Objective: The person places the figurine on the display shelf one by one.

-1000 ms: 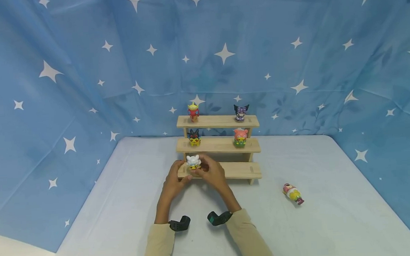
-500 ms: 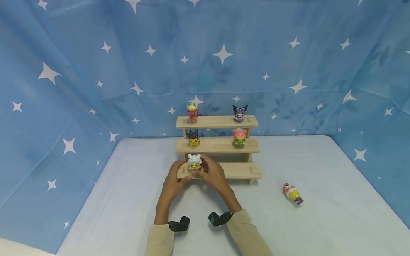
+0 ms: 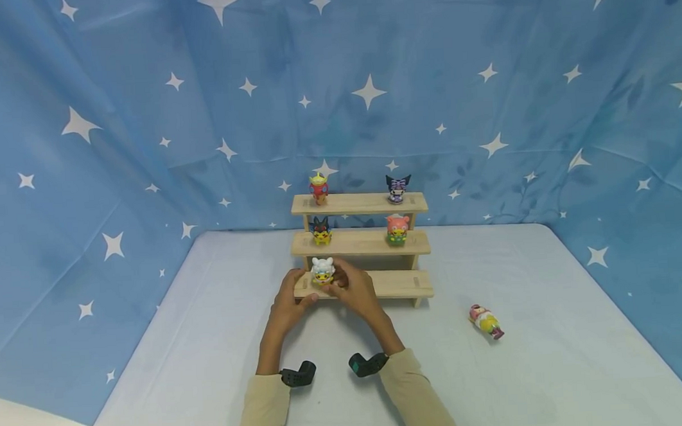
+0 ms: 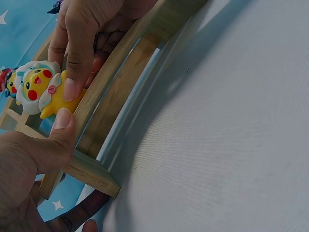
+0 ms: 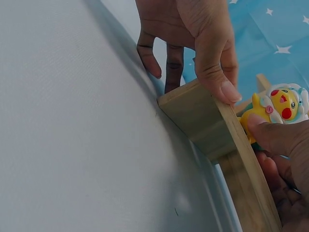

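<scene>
A small yellow figurine in a white hood (image 3: 323, 272) stands upright at the left end of the lowest step of a three-tier wooden display stand (image 3: 388, 284). My right hand (image 3: 356, 290) pinches its body from the right, the thumb in front. My left hand (image 3: 287, 306) holds the left end of that step. In the left wrist view its thumb lies on the step's edge near the figurine (image 4: 36, 87), while the other fingers reach past the end board. The right wrist view shows the figurine's feet (image 5: 248, 121) at the board; part of its body is hidden by the thumb.
A red alien figurine (image 3: 319, 189) and a black-eared purple one (image 3: 396, 189) stand on the top step. The middle step bears a dark-hooded yellow figurine (image 3: 321, 231) and a pink-hooded one (image 3: 397, 229). Another figurine (image 3: 486, 322) lies on the white tablecloth at right.
The white-hooded figurine has turned slightly more upright, its face now showing more to the front, with my right hand still pinching it. My left hand keeps its place on the stand.
</scene>
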{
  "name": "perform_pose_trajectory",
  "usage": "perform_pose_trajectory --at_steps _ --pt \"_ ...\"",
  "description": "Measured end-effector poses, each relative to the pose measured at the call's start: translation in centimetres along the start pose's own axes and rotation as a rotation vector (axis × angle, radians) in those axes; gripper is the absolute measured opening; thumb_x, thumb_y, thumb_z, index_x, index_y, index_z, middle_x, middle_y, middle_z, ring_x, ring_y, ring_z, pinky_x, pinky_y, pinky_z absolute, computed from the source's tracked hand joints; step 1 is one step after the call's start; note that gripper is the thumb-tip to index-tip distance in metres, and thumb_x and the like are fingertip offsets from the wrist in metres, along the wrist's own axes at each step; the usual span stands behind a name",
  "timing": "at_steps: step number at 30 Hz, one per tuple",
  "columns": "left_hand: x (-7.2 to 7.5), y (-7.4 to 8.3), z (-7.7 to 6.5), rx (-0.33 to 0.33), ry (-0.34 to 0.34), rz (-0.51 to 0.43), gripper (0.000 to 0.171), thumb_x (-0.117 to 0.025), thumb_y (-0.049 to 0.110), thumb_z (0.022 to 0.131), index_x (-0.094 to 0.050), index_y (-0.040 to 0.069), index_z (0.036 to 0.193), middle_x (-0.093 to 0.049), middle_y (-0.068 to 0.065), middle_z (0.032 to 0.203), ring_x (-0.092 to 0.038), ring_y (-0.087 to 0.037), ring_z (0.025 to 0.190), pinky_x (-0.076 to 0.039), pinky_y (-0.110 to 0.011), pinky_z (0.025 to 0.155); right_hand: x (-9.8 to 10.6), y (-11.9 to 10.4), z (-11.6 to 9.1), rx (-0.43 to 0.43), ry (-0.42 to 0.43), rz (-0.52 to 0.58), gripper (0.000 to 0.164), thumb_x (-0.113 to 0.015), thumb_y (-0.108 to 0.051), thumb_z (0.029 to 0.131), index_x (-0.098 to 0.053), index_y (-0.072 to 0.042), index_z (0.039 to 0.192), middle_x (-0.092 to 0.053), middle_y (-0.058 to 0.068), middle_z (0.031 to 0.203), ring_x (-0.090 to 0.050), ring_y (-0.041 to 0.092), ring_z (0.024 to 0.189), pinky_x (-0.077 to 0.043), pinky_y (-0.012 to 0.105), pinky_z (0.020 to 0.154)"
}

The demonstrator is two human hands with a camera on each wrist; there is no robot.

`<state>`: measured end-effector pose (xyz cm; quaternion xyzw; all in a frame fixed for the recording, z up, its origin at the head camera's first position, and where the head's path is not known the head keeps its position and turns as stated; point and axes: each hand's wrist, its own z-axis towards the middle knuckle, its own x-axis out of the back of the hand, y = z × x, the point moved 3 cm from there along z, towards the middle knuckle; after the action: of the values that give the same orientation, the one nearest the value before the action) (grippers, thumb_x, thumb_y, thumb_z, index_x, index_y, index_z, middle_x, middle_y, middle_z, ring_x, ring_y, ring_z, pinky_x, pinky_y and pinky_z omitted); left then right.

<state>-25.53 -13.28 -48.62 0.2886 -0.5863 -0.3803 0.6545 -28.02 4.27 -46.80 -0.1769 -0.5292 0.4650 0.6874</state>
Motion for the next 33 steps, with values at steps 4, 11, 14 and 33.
perform_pose_trajectory --at_steps 4,11,14,33 --pt "-0.04 -0.07 0.06 0.004 -0.003 -0.005 0.068 -0.071 0.021 0.088 -0.038 0.005 0.145 -0.034 -0.02 0.154 -0.03 -0.042 0.144 -0.028 -0.061 0.113 -0.09 -0.04 -0.04 0.03 0.012 -0.014 0.051 -0.081 -0.018 0.081 -0.06 -0.011 0.127 -0.075 0.009 0.099 -0.072 0.019 0.083 -0.057 0.027 0.071" --pt "-0.02 -0.13 0.05 -0.033 0.002 0.0 0.068 -0.071 0.024 0.088 -0.039 0.003 0.144 -0.036 -0.022 0.153 -0.032 -0.044 0.142 -0.03 -0.061 0.112 0.06 -0.34 -0.09 0.04 0.025 -0.018 0.05 -0.081 -0.018 0.081 -0.061 -0.009 0.126 -0.075 0.01 0.096 -0.072 0.02 0.081 -0.057 0.028 0.07" --pt "-0.03 -0.13 0.01 -0.05 0.008 -0.001 0.069 -0.071 0.025 0.088 -0.039 0.001 0.144 -0.036 -0.024 0.152 -0.033 -0.045 0.141 -0.03 -0.062 0.111 0.1 -0.4 -0.1 0.038 0.024 -0.021 0.049 -0.08 -0.018 0.081 -0.061 -0.01 0.125 -0.075 0.009 0.096 -0.071 0.02 0.08 -0.057 0.028 0.07" --pt "-0.02 0.05 0.01 -0.03 -0.004 -0.006 0.068 -0.07 0.025 0.088 -0.038 0.003 0.144 -0.033 -0.022 0.154 -0.03 -0.044 0.144 -0.028 -0.061 0.113 -0.06 -0.18 -0.09 0.029 0.028 -0.041 0.049 -0.081 -0.021 0.08 -0.063 -0.011 0.124 -0.075 0.006 0.094 -0.069 0.016 0.078 -0.055 0.025 0.069"
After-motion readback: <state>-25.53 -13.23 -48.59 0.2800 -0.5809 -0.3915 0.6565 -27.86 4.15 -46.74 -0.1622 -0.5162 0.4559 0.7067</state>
